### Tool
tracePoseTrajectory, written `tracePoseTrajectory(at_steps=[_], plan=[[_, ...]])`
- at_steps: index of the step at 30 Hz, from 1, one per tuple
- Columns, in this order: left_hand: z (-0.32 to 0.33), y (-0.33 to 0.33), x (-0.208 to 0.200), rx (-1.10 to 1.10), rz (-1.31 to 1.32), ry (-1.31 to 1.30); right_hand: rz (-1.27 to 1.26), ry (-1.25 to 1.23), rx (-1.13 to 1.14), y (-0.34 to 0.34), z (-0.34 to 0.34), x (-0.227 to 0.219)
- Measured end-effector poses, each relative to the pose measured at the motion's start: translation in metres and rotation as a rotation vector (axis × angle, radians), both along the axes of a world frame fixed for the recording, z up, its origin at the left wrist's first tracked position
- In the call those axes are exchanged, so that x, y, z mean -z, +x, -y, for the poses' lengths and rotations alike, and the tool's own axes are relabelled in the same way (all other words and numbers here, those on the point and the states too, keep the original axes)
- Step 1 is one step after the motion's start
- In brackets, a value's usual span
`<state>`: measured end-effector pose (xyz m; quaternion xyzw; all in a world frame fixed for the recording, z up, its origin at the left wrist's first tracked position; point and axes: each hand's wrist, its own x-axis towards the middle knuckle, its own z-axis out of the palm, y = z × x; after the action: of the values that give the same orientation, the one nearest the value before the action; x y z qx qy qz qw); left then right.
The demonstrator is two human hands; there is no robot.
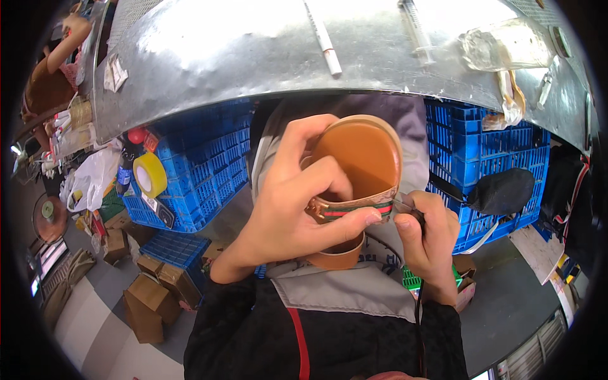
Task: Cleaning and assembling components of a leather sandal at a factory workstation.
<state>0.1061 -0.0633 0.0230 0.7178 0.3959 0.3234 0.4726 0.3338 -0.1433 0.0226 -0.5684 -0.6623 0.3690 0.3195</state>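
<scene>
Closest in, at six o'clock, lies a smooth grey apron with a narrow red strap over black patterned cloth. Just above it sits the sandal, held over the lap at the middle of the view: a rounded, smooth tan insole, a pale rim, and a band striped green and red with a small gold-coloured fitting. From nine o'clock the left hand grips the sandal, its bent fingers reaching inside and its thumb pressing the band. At four o'clock the right hand pinches a slim dark tool, whose thin tip meets the band's edge; the tool's full shape is hidden.

Farther off, at nine o'clock, a ribbed blue plastic crate stands beside a glossy yellow roll of tape. Creased cardboard boxes lie at eight. At three, a soft black pouch hangs against a latticed blue crate.

Beyond, a shiny, scuffed metal counter curves across twelve o'clock. It bears a slender white pen, a clear syringe toward one, and a see-through jar between one and two. Farthest, at ten, a person sits with an arm raised.
</scene>
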Motion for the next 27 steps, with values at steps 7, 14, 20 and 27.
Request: tracePoseTrajectory(at_steps=[7, 14, 20, 27], plan=[[-0.014, -0.015, 0.013, 0.197, 0.134, -0.091, 0.004, 0.011, 0.015, 0.0, 0.002, 0.001], [-0.008, -0.024, 0.035, 0.084, 0.163, -0.166, 0.032, -0.026, -0.024, 0.0, 0.0, 0.006], [-0.005, -0.023, 0.046, 0.045, 0.202, -0.261, 0.061, -0.022, -0.115, -0.001, -0.007, 0.012], [-0.003, -0.021, 0.055, 0.059, 0.303, -0.427, 0.181, 0.09, -0.092, -0.002, -0.016, 0.021]])
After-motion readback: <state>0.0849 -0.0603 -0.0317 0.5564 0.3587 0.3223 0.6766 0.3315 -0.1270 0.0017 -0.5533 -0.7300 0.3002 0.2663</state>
